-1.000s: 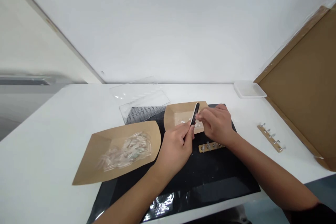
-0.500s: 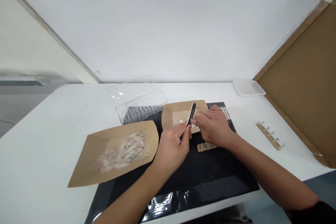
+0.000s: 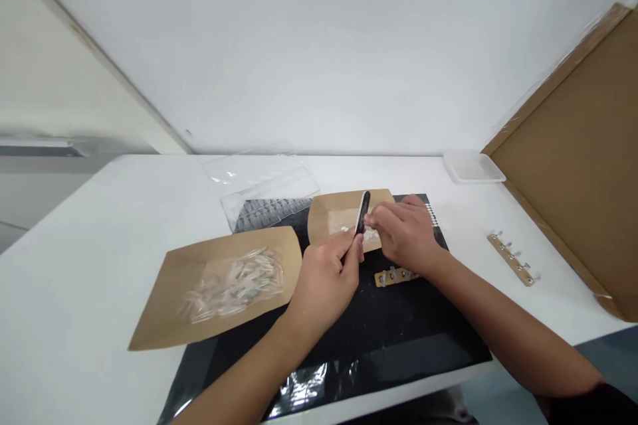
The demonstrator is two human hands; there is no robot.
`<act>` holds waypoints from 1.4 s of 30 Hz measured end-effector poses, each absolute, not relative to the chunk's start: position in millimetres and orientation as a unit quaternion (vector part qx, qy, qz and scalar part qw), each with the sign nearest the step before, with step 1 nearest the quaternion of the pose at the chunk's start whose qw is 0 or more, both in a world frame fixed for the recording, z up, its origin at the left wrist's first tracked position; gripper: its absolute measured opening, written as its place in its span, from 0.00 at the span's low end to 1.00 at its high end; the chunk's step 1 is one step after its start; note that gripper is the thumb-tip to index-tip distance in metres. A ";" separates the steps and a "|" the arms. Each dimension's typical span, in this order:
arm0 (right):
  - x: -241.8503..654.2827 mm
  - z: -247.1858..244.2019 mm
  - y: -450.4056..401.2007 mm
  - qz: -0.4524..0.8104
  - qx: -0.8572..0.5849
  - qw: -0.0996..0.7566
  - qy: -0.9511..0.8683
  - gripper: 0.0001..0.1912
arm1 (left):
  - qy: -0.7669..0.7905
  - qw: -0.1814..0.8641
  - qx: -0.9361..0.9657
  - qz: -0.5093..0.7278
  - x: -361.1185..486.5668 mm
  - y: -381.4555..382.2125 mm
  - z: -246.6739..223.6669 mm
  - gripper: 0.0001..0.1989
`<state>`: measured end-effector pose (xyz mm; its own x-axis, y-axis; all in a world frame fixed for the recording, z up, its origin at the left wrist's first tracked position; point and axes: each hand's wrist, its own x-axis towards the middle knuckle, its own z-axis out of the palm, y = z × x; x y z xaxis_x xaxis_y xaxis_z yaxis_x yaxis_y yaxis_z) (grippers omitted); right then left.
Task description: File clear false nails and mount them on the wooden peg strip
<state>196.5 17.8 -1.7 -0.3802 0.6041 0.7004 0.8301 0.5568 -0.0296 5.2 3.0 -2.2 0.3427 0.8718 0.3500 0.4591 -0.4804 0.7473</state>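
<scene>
My left hand (image 3: pixel 326 267) grips a black nail file (image 3: pixel 363 212) with a pale edge, its rounded tip pointing up. Against the file's right side, the pinched fingers of my right hand (image 3: pixel 406 234) hold something too small or hidden to make out. Both hands are over the near side of a small cardboard tray (image 3: pixel 323 208) with little white pieces in it. Below my right hand, a wooden strip (image 3: pixel 385 278) with metal discs and clear pieces lies on the black mat (image 3: pixel 389 325), partly covered by that hand.
A larger cardboard tray (image 3: pixel 187 262) on the left holds many clear nail tips (image 3: pixel 249 279). Behind it lies a clear plastic case (image 3: pixel 269 189). To the right are another wooden strip (image 3: pixel 511 257), a translucent tray (image 3: pixel 473 169) and a tall cardboard panel (image 3: pixel 573 166).
The nail file has shifted slightly upward in view, and my right fingers have moved a little along it. Both hands stay closed in the same place.
</scene>
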 end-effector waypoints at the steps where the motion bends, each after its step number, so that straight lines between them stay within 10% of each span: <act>1: 196.3 -1.9 17.5 -0.164 -0.435 0.328 -0.822 0.11 | 0.429 0.271 0.775 0.378 5.2 3.1 -2.4 0.20; 42: 194.4 -7.8 17.6 -0.157 -0.463 0.370 -0.790 0.12 | 0.418 0.274 0.783 0.369 7.2 5.6 -5.0 0.20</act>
